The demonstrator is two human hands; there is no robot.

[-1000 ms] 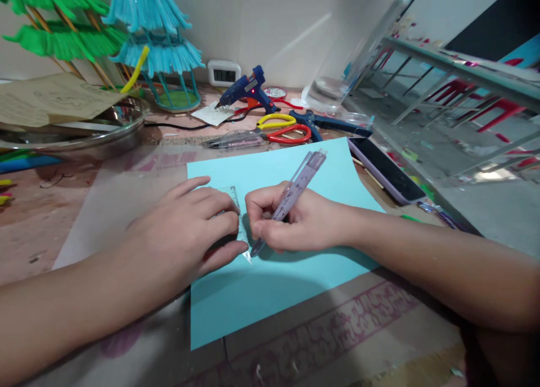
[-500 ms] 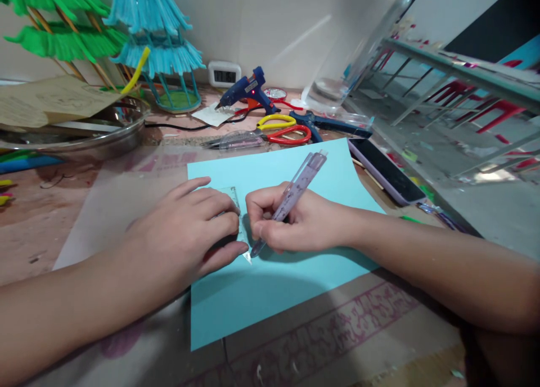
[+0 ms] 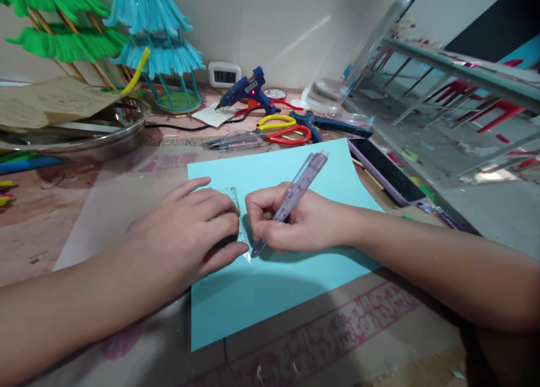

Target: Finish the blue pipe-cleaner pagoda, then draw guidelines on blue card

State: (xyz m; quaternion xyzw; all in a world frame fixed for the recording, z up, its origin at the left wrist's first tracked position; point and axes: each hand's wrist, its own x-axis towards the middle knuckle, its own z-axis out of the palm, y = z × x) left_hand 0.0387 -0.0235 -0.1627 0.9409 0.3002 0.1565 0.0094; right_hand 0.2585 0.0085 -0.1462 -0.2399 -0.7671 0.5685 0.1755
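Note:
My left hand presses a clear triangular set square onto a sheet of light blue paper. Its fingers are bent and somewhat spread, covering much of the set square. My right hand pinches a purple patterned pen, which leans up and to the right. The pen's lower end is at the set square's slanted edge, close to its near corner. Whether the tip touches the paper I cannot tell.
Behind the paper lie scissors, blue pliers and a blue glue gun. To the right is a phone. A metal bowl and green and blue tiered models stand left, a clear container behind.
The pen's lower end has shifted very slightly to the right along with its top. My left hand and the set square have stayed in place.

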